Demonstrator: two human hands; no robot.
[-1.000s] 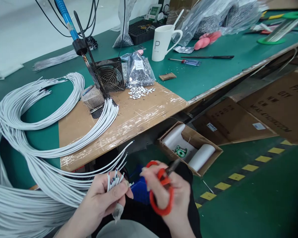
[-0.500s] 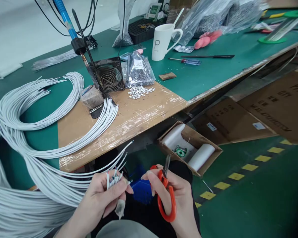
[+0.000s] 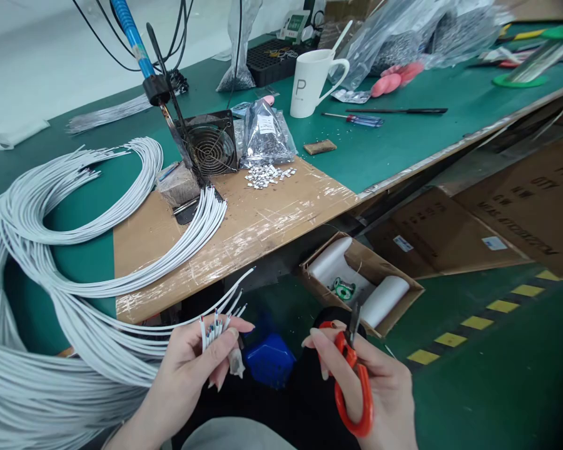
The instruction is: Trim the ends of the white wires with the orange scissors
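Your left hand (image 3: pixel 194 369) is shut round a bunch of cable ends (image 3: pixel 214 328), pinched between thumb and fingers. The stripped tips poke up just above the grip, below the near edge of the brown board (image 3: pixel 263 219), and the rest of the white cables (image 3: pixel 37 387) loop off left onto the bench. Your right hand (image 3: pixel 389 394) is curled through the handles of the red scissors (image 3: pixel 344 353), blades together and pointing up, well clear of the cable ends, with a blue bin (image 3: pixel 268 361) low between both hands.
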